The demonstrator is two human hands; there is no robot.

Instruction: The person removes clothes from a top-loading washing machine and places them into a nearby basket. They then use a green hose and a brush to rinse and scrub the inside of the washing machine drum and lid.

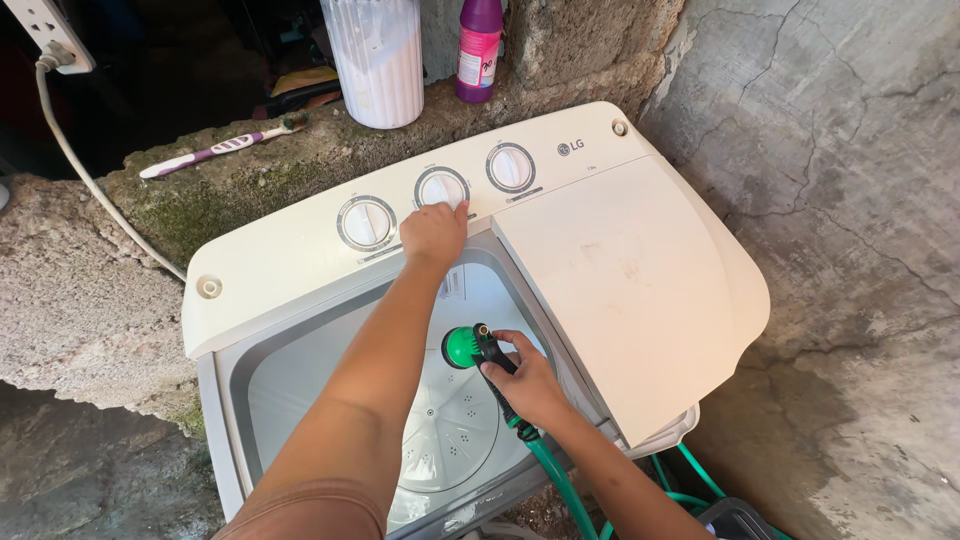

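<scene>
My left hand [432, 236] pinches the middle dial [441, 188] at 12 o'clock. My right hand [528, 385] has its grip closed around the green hose nozzle [466, 347] over the washer tub [300, 370].

left hand [433, 233] on middle dial [441, 188] | right hand [530, 385] grips hose nozzle [466, 347], apparently

Three dials [441, 188], one hose nozzle [462, 347], one toothbrush [222, 147], one bottle [478, 48], two hands [433, 235].

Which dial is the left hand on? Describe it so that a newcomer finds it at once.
On the white twin-tub washing machine, three round dials sit in a row along the back control panel. The left hand touches the middle dial, between the left dial and right dial.
</scene>
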